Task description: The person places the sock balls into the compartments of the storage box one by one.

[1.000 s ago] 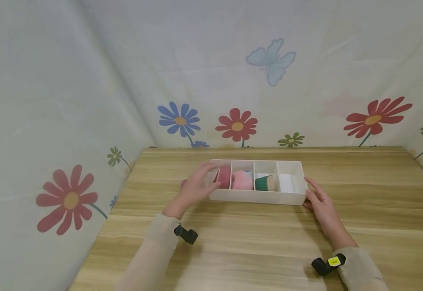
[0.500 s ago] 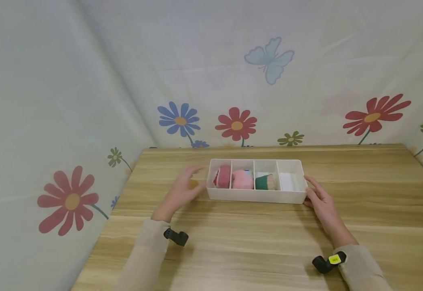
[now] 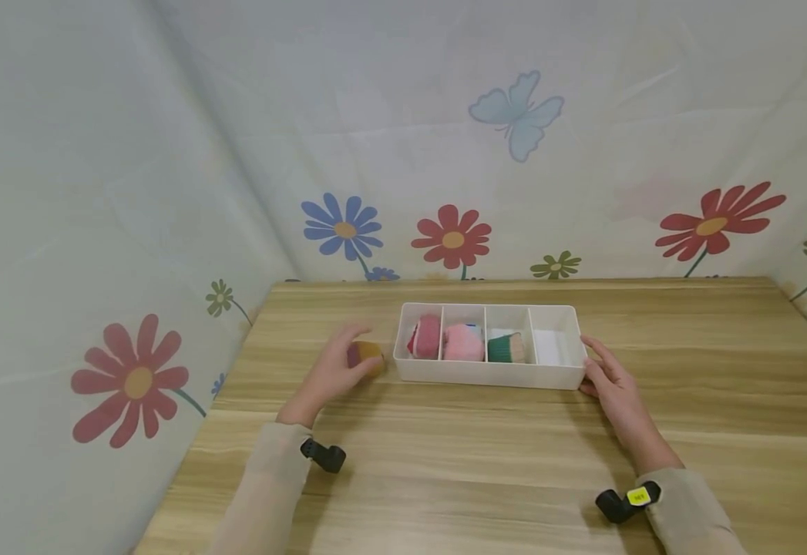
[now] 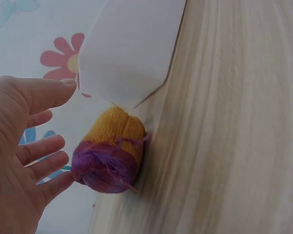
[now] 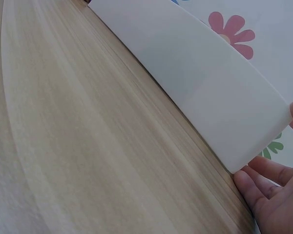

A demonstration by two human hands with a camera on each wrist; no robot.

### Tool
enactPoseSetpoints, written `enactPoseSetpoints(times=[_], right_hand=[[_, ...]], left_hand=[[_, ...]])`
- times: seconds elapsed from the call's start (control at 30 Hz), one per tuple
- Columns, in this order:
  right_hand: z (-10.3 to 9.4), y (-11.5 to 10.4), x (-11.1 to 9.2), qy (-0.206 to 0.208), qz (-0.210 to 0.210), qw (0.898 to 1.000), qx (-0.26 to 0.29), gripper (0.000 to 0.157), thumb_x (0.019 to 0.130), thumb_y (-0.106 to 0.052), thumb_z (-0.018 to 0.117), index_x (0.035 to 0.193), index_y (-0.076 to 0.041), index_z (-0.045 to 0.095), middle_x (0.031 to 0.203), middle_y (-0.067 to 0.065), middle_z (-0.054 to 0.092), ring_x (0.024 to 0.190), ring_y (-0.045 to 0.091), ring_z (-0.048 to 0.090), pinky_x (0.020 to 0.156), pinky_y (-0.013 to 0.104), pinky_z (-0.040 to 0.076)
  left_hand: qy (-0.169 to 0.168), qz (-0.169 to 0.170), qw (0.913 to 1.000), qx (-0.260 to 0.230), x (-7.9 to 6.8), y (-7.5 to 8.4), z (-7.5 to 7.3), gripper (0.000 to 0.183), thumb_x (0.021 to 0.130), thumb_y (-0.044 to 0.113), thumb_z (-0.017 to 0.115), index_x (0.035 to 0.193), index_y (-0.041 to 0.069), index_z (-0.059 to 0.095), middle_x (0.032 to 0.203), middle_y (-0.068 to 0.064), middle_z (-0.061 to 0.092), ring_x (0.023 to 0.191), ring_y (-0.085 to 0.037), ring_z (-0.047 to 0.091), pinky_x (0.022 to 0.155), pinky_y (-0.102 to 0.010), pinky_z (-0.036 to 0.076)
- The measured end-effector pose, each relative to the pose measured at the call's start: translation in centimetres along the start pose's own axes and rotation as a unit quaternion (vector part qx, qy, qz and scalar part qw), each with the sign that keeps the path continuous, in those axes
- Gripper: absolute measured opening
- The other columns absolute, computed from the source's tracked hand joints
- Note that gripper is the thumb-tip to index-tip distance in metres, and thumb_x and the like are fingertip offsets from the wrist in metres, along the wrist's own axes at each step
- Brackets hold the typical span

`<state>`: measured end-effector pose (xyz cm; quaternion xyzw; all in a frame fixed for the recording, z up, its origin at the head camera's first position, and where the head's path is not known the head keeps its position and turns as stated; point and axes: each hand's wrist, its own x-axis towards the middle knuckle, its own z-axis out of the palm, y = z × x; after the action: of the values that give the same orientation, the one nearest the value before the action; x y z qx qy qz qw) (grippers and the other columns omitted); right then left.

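Observation:
A rolled-up sock (image 4: 110,151), yellow at one end and purple with loose threads at the other, lies on the table left of a white divided box (image 3: 489,374). My left hand (image 3: 330,374) is around it with fingers spread; in the left wrist view the little fingertip meets its purple end, and whether it touches is unclear. My right hand (image 3: 614,393) rests its fingertips against the box's right end, near the bottom corner in the right wrist view. Inside the box sit a dark pink roll (image 3: 425,337), a light pink roll (image 3: 463,343) and a green-and-beige roll (image 3: 507,348), each in its own compartment.
The box's rightmost compartment (image 3: 550,347) shows a white bottom. Wood-grain table (image 3: 472,470) extends around the box, its back edge close to a flower-printed cloth (image 3: 583,169). Black wrist cameras (image 3: 323,456) are strapped over both sleeves.
My left hand has moved left, from over the box's left compartment to the yellow and purple sock, uncovering the dark pink roll. My right hand stays at the box's right end.

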<state>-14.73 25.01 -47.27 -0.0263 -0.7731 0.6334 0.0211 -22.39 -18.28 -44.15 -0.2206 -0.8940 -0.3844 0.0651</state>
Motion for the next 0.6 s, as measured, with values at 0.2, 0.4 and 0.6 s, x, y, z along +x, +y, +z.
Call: enactPoseSetpoints(times=[0.2, 0.4, 0.6], right_hand=[[0.0, 0.2, 0.0, 0.004, -0.008, 1.000, 0.001, 0.052, 0.099, -0.037, 0.040, 0.147, -0.020, 0.028, 0.131, 0.026, 0.042, 0.090, 0.000, 0.055, 0.078, 0.017, 0.048], [0.1, 0.3, 0.0, 0.004, -0.011, 1.000, 0.003, 0.051, 0.099, -0.035, 0.041, 0.147, -0.020, 0.029, 0.130, 0.026, 0.042, 0.091, 0.000, 0.055, 0.078, 0.017, 0.048], [0.1, 0.3, 0.0, 0.001, -0.013, 1.000, 0.007, 0.053, 0.099, -0.037, 0.040, 0.147, -0.019, 0.028, 0.131, 0.027, 0.042, 0.092, 0.002, 0.055, 0.079, 0.018, 0.048]], left_hand=[[-0.017, -0.009, 0.9993, 0.032, -0.1, -1.5, 0.5, 0.056, 0.079, 0.020, 0.075, 0.126, 0.000, 0.051, 0.126, -0.018, 0.050, 0.118, -0.031, 0.042, 0.101, -0.047, 0.032], [-0.035, -0.038, 0.9978, 0.041, -0.5, -2.1, 0.7, 0.057, 0.080, 0.022, 0.074, 0.127, 0.000, 0.049, 0.123, -0.016, 0.050, 0.112, -0.029, 0.046, 0.097, -0.046, 0.037], [-0.047, -0.071, 0.9956, 0.038, -0.7, -2.2, 0.7, 0.061, 0.078, 0.022, 0.076, 0.129, 0.003, 0.048, 0.122, -0.017, 0.046, 0.109, -0.031, 0.047, 0.094, -0.046, 0.040]])
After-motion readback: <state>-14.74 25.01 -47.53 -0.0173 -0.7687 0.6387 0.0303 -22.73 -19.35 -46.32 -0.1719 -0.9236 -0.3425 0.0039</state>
